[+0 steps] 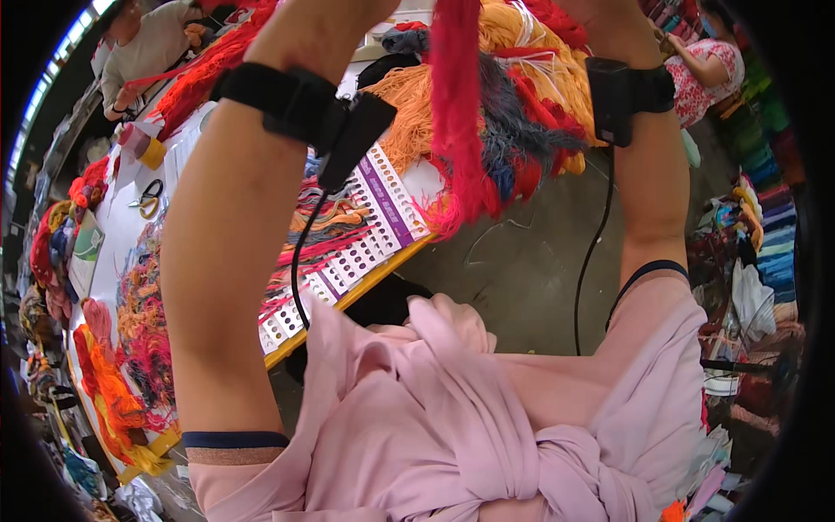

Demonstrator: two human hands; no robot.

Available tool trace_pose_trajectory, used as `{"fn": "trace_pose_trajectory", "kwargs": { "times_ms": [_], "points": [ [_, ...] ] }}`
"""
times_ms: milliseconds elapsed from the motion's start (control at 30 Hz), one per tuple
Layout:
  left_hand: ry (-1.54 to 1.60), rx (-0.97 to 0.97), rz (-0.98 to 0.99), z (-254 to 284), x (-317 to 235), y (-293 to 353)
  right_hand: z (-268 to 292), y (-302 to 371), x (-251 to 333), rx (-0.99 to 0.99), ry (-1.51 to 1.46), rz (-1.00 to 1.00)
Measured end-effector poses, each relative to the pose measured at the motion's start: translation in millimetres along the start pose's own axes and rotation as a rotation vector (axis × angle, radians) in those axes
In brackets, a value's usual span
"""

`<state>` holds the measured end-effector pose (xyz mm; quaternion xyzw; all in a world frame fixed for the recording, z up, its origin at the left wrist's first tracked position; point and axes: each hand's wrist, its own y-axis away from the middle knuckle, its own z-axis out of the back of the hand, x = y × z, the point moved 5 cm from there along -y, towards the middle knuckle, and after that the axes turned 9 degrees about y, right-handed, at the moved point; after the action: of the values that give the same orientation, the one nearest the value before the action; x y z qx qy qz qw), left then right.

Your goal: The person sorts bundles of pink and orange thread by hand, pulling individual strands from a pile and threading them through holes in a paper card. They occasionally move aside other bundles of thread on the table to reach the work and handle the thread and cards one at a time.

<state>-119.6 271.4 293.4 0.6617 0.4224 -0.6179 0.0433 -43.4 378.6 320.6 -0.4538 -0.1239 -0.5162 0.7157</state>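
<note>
Principal item: red yarn skein (457,113), one; hanging down from the upper edge of the view, between the left forearm (222,261) and right forearm (652,191), its frayed end dangling near the tabletop (122,230) corner.

Hands, both: lying beyond the upper edge; how far they are opening, and whether they are gripping the skein, cannot be told.

Progress, as judged: handling appears to be under way, the skein hanging rather than lying put down. Orange yarn (404,109) and grey-blue yarn (522,122) are lying heaped; what is remaining cannot be told.

Edges: yellow rim (374,280), running slantwise beside a punched card (383,204).

Room: grey floor (522,287) is showing between rim and right forearm; a black cable (591,252) is hanging there, probably limiting wide swings.
</note>
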Motion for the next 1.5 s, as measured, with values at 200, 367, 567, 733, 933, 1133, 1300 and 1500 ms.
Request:
{"fn": "trace_pose_trajectory", "kwargs": {
  "times_ms": [200,367,567,733,933,1133,1300,1500],
  "points": [
    [-0.148,-0.057,-0.012,-8,-25,-1,-19,28,-14,-0.011,-0.472,-0.053],
    [0.013,0.188,0.109,35,0,-18,-9,12,-65,-0.005,-0.485,-0.004],
    [-0.007,-0.001,0.182,38,7,2,-18,20,-65,0.097,-0.441,-0.181],
    [-0.115,0.061,0.125,29,7,1,-34,16,-65,0.108,-0.472,-0.088],
    [0.381,0.066,0.21,50,20,17,-35,30,-65,0.164,-0.419,-0.099],
    [0.275,0.067,0.181,47,38,21,-55,25,-67,0.175,-0.728,-0.125],
    [0.103,-0.008,0.317,29,40,38,-38,26,-52,-0.043,0.161,0.054],
    [0.025,-0.12,0.271,43,53,38,-31,28,-51,0.063,0.373,0.159]
  ]
}}
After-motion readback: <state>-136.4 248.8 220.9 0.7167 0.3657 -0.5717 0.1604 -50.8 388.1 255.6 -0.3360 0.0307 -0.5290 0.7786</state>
